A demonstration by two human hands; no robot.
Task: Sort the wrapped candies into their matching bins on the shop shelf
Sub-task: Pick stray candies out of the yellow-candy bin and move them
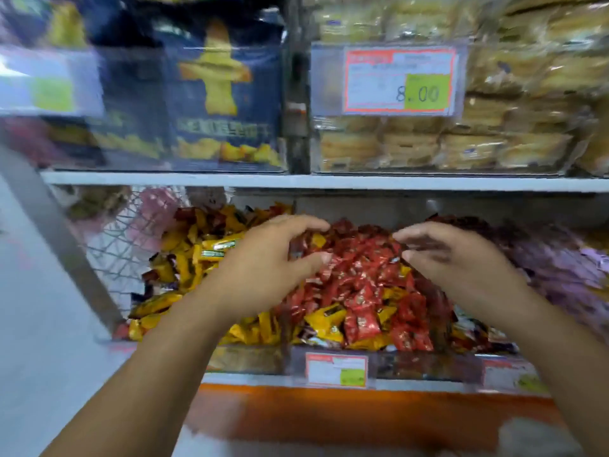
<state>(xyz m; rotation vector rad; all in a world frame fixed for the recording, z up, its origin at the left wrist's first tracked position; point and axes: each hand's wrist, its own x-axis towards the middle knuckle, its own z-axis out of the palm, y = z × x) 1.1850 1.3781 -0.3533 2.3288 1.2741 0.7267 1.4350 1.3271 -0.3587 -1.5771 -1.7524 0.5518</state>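
Note:
A heap of red wrapped candies (359, 275) fills the middle bin of the lower shelf, with a few yellow ones (324, 319) mixed in near its front. Yellow wrapped candies (194, 255) fill the bin to the left, and purple wrapped candies (560, 268) lie in the bin to the right. My left hand (263, 262) hovers over the left side of the red heap, fingers curved, nothing visibly held. My right hand (461, 255) hovers over the right side of the heap, fingers loosely bent and blurred, also holding nothing I can see.
A clear front wall with price labels (336, 369) closes off the bins. Above is a white shelf board (329, 181) carrying dark blue snack bags (214, 94) and packed biscuits (478, 140) behind an "8.00" price tag (398, 79). A wire mesh side panel (125, 239) stands at the left.

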